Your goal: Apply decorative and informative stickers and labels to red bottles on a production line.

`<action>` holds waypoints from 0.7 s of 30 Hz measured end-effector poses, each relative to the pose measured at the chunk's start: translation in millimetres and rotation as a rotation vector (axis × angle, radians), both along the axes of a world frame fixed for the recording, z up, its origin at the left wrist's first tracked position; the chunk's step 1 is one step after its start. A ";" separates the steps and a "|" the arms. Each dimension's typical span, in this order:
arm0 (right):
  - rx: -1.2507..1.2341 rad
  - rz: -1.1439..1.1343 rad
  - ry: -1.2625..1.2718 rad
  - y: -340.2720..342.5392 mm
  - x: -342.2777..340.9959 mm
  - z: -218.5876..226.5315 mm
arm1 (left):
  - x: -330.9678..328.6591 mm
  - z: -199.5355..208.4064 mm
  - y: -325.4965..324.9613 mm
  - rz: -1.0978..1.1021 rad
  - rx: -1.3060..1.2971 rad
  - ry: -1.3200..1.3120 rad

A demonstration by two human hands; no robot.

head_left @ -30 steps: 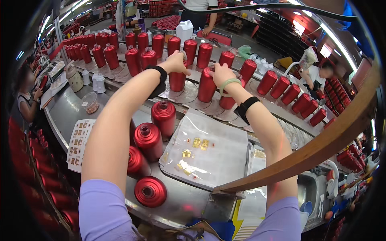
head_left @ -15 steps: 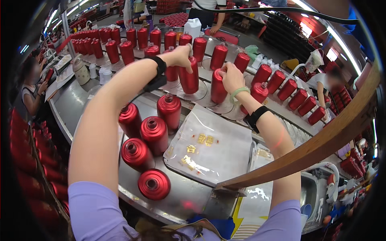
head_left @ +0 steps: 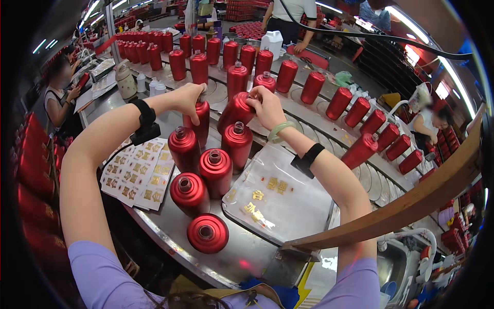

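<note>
My left hand (head_left: pixel 187 100) is closed round the neck of a glossy red bottle (head_left: pixel 199 123), which stands upright behind the near group. By its neck, my right hand (head_left: pixel 268 109) holds another red bottle (head_left: pixel 236 112), tilted toward its mouth at the right. In front of both are several open-necked red bottles on the metal table, among them a front bottle (head_left: pixel 208 233) and a middle bottle (head_left: pixel 215 171). Right of them lies a tray covered with a white sheet (head_left: pixel 303 193), bearing small gold decals (head_left: pixel 278 185).
Printed decal sheets (head_left: pixel 136 175) lie left of the bottles. Beyond my hands, a line of round plates carries many red bottles (head_left: pixel 313 87). A wooden bar (head_left: pixel 391 206) crosses the right side above the tray. A sink (head_left: pixel 395 262) sits at right. Other people work left, right and behind.
Both hands have come nearer and left, bringing the two bottles off the line of plates to the near group. The view has turned, and the decal sheets at left now show.
</note>
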State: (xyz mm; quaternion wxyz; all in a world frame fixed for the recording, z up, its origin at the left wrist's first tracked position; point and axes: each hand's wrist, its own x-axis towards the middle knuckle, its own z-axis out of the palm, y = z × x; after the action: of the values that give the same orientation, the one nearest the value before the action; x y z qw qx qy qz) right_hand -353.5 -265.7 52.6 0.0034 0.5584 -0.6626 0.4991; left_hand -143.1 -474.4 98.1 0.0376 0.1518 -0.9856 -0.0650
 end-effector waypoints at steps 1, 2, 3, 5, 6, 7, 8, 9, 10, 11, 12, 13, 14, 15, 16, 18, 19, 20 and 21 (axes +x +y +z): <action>0.004 0.030 -0.015 -0.1 5.3 -2.0 | 8.2 -4.9 0.2 0.004 0.032 -0.017; 0.009 0.060 -0.030 -0.4 8.6 -3.6 | 15.3 -8.3 -0.2 0.008 0.064 -0.034; 0.007 0.076 0.021 -3.7 8.8 -5.0 | 19.8 -15.3 -5.9 -0.003 0.038 -0.034; 0.018 0.105 0.041 -5.6 6.0 -6.4 | 21.7 -15.5 -1.8 0.006 0.042 -0.024; 0.024 0.137 0.061 -6.6 5.2 -6.6 | 23.7 -14.5 0.0 0.017 0.042 -0.013; 0.031 0.164 0.133 -9.3 1.3 -8.9 | 21.7 -13.5 1.4 0.036 0.101 -0.026; 0.035 0.163 0.130 -9.7 -1.1 -13.0 | 19.2 -15.7 3.0 0.035 0.106 -0.029; 0.122 0.145 0.168 -10.1 -3.1 -17.1 | 17.1 -17.3 5.7 0.054 0.153 0.005; 0.205 0.131 0.211 -11.4 -2.1 -18.8 | 18.8 -19.7 4.4 0.077 0.195 0.044; 0.246 0.126 0.191 -13.0 -0.8 -20.3 | 19.4 -22.5 3.2 0.080 0.195 0.046; 0.245 0.128 0.193 -14.3 -1.0 -20.6 | 19.2 -25.4 2.9 0.049 0.172 0.055; 0.277 0.122 0.232 -14.6 -2.2 -22.1 | 18.8 -28.1 3.6 0.015 0.152 0.062; 0.307 0.115 0.270 -14.7 -4.3 -22.7 | 18.9 -29.2 3.5 0.011 0.152 0.061; 0.337 0.152 0.289 -13.5 -8.4 -21.9 | 18.6 -29.9 3.8 0.052 0.226 0.049; 0.340 0.145 0.286 -10.6 -13.5 -21.7 | 17.5 -30.3 7.9 0.089 0.303 0.034; 0.314 0.291 0.262 -2.5 -26.1 -19.4 | 19.8 -28.7 14.5 0.120 0.325 0.014; 0.366 0.217 0.301 3.2 -18.5 -3.8 | 30.4 -27.5 16.1 0.180 0.344 -0.003; 0.232 0.081 0.384 10.0 -26.3 -0.8 | 33.2 -28.6 14.5 0.174 0.343 -0.002; 0.205 -0.095 0.483 15.3 -37.2 6.5 | 38.7 -29.0 12.1 0.213 0.360 0.006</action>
State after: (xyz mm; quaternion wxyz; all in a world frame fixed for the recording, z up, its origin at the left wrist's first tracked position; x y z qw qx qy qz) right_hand -390.7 -250.4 59.0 0.1285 0.6270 -0.7152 0.2808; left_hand -104.4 -462.3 69.1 0.0196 0.2591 -0.9364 -0.2359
